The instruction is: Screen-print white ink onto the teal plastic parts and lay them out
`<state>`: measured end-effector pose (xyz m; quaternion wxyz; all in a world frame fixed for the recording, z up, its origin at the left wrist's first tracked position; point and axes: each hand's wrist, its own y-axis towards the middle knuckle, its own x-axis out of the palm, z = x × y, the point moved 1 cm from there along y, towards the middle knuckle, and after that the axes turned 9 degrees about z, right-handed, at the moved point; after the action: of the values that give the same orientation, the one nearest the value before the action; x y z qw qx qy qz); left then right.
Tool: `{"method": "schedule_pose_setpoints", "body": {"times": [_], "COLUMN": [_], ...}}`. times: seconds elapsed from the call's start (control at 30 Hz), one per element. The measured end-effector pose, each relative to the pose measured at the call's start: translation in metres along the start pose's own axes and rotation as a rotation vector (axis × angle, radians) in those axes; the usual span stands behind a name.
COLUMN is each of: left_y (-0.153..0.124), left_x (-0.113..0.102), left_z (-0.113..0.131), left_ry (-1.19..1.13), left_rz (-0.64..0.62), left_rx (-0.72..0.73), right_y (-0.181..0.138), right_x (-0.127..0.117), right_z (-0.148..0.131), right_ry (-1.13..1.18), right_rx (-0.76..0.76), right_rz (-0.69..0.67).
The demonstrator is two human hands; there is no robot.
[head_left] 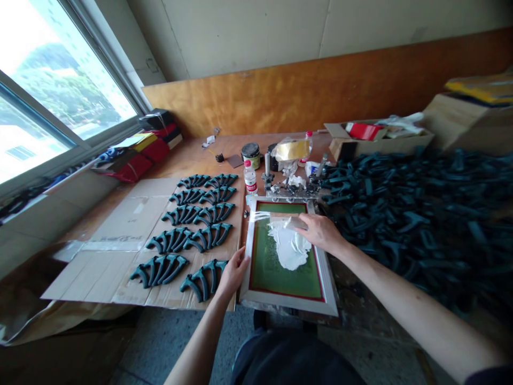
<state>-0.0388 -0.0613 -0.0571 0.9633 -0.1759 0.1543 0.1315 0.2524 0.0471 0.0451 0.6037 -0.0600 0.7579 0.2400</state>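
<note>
A silk-screen frame (332,299) with pale rails and a green mesh (262,278) lies in front of me. Thick white ink (289,248) is spread across the mesh's middle and upper part. My right hand (320,231) is closed around a squeegee (292,221) at the far end of the mesh, its blade partly hidden by ink and fingers. At the frame's left rail, my left hand (234,271) has its thumb and fingers on the edge; their undersides are hidden. Beside that hand, dark green curved plastic parts (205,280) lie in rows on cardboard (154,270).
Behind the frame stand a metal hinge clamp (290,188), a water bottle (250,177), an ink can (250,154) and a tape roll (294,149). A large heap of dark parts (409,214) fills the right side. An open carton (379,141) is behind it.
</note>
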Motion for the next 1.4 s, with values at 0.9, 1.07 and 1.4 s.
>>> {"method": "schedule_pose_setpoints", "body": {"times": [0.9,1.07,1.4], "left_y": [-0.012,-0.018,-0.017], "left_x": [0.000,-0.010,-0.035], "left_z": [0.014,0.035,0.179], "left_ry": [-0.040,-0.120,-0.499], "left_rz": [-0.013,-0.068,0.053], "left_rx": [0.018,-0.023,0.185], "right_y": [-0.080,-0.004,0.009], "right_x": [0.012,-0.007,-0.028], "right_z": [-0.017,-0.009,0.085], "right_ry": [0.331,0.298,0.205], "right_rx": [-0.438,-0.153,0.258], "right_rz": [0.033,0.032,0.321]}}
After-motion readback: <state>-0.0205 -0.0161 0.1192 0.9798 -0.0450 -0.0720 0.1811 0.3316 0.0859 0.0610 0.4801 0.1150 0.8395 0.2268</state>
